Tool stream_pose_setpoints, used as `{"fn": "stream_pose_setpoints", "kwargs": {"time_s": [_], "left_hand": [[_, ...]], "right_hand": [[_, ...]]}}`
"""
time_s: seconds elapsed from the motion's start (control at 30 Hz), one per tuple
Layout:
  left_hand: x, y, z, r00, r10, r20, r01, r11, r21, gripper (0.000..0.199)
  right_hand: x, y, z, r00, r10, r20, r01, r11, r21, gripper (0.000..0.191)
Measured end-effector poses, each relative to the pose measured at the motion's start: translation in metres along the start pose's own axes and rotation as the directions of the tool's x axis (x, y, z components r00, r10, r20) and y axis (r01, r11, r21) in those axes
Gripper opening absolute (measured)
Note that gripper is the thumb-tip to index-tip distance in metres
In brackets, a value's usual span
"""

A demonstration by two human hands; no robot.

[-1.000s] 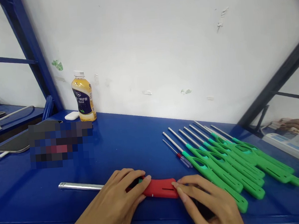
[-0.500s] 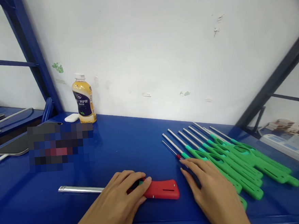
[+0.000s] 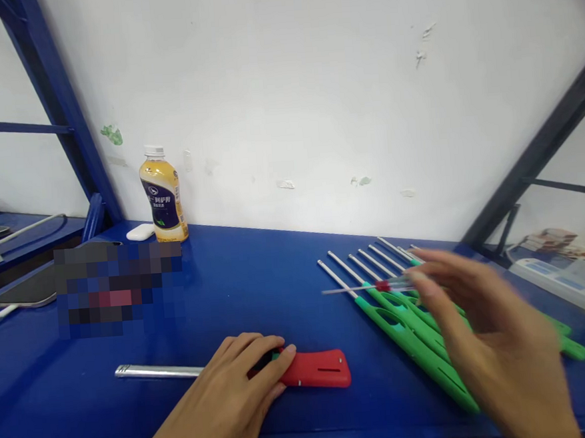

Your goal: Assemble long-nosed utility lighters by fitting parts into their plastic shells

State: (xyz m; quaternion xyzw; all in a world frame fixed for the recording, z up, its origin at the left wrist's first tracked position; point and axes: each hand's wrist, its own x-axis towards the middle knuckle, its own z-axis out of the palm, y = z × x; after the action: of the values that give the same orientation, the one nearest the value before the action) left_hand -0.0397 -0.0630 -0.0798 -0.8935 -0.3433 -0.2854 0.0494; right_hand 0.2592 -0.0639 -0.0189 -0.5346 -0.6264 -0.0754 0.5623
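Observation:
My left hand point(image 3: 234, 383) is closed around the middle of a red long-necked lighter point(image 3: 324, 369) lying on the blue table; its metal tube points left and its slotted end shows to the right. Between the fingertips of my right hand point(image 3: 501, 331), somewhat blurred, is a small screwdriver point(image 3: 382, 285) with a thin shaft, a red collar and a clear handle. Its shaft points left, in front of the metal tubes of several green long-necked lighters point(image 3: 406, 344). Those lie side by side on the right, partly covered by my right hand.
At the back left stands a yellow drink bottle point(image 3: 164, 201), beside a small white case point(image 3: 140, 232). A phone point(image 3: 31, 284) on a white cable lies at the left, next to a pixelated patch. A white wall point(image 3: 274, 100) rises behind the blue table point(image 3: 246, 275).
My right hand has lifted the screwdriver from beside the green lighters and moved right and up, turning the shaft nearly level. My left hand and the red lighter have stayed put.

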Motion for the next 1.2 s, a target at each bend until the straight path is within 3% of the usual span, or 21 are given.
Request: {"fn": "stream_pose_setpoints", "kwargs": {"time_s": [0.1,0.17,0.23,0.4,0.87,1.07,1.2], "left_hand": [[0.001,0.001,0.000,1.000,-0.005,0.000,0.005,1.000,0.000,0.042],[0.002,0.002,0.000,1.000,-0.014,0.001,0.014,1.000,-0.005,0.043],[0.001,0.001,0.000,1.000,-0.019,0.003,0.019,1.000,-0.007,0.043],[-0.002,-0.001,0.000,1.000,-0.010,0.003,0.010,1.000,-0.008,0.044],[0.001,0.002,0.002,0.998,-0.033,0.047,0.034,0.999,-0.028,0.044],[-0.003,0.001,0.002,0.998,-0.037,0.054,0.039,0.999,-0.032,0.046],[-0.002,0.001,0.001,0.999,-0.021,0.034,0.022,0.999,-0.025,0.044]], "right_hand": [[-0.002,-0.016,0.000,0.979,0.163,-0.125,-0.123,0.953,0.279,0.029],[-0.008,-0.022,0.007,0.985,0.153,-0.078,-0.109,0.909,0.401,0.022],[-0.012,-0.025,0.016,0.997,0.065,-0.035,-0.043,0.893,0.448,0.019],[-0.016,-0.024,0.028,0.991,-0.132,-0.039,0.136,0.913,0.384,0.026],[-0.013,-0.016,0.026,0.984,-0.174,0.043,0.153,0.940,0.306,0.026],[-0.011,-0.019,0.022,0.966,-0.218,0.138,0.166,0.935,0.313,0.037],[-0.012,-0.021,0.025,0.936,-0.236,0.261,0.133,0.924,0.360,0.049]]}}
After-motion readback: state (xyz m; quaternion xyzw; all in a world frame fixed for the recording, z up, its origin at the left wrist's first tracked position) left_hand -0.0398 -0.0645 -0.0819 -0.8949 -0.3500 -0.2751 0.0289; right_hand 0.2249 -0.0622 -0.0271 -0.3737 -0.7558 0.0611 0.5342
